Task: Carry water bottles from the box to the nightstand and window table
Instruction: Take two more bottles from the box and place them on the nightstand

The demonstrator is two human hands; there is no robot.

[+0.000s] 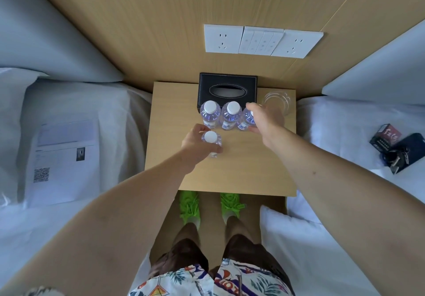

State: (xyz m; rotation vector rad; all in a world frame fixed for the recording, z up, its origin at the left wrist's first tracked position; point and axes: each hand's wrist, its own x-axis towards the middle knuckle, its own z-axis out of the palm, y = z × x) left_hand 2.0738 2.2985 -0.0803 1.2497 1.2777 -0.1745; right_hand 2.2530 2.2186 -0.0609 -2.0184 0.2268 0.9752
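Note:
On the wooden nightstand stand two clear water bottles with white caps, one on the left and one beside it, right in front of a black tissue box. My right hand is wrapped around a third bottle at the right end of that row, its cap hidden by my fingers. My left hand grips a fourth bottle upright, a little nearer to me than the row.
A black tissue box sits at the nightstand's back edge with a glass ashtray to its right. Beds flank both sides: papers on the left one, a phone, keys and a small box on the right. Wall sockets are above.

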